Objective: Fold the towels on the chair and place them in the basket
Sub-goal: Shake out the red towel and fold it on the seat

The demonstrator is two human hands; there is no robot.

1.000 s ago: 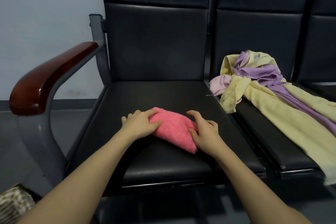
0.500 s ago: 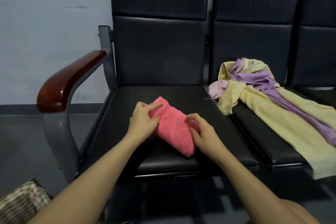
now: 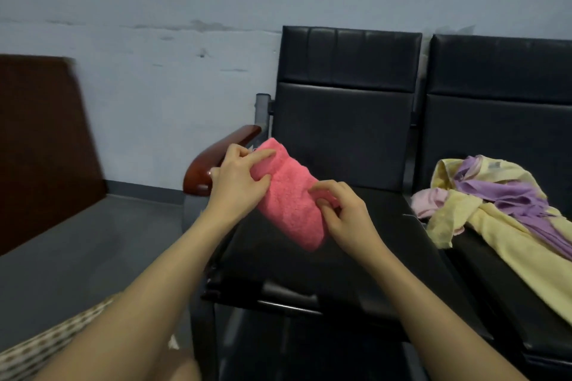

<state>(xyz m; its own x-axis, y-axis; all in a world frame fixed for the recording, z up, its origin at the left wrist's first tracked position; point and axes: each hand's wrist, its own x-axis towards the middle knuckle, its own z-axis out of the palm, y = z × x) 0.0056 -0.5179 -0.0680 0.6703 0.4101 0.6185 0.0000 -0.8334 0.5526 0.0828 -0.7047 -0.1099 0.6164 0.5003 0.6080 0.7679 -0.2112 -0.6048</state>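
Your left hand (image 3: pixel 238 185) and right hand (image 3: pixel 346 216) each pinch an end of the folded pink towel (image 3: pixel 291 195), held above the black seat (image 3: pixel 325 257). Yellow, purple and pale pink towels (image 3: pixel 495 210) lie heaped on the next seat. A patterned basket (image 3: pixel 46 346) shows lower left.

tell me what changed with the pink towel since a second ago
Both hands, left and right, went from pressing the folded pink towel on the seat to gripping and lifting it leftward. The yellow and purple towels stayed on the next chair.
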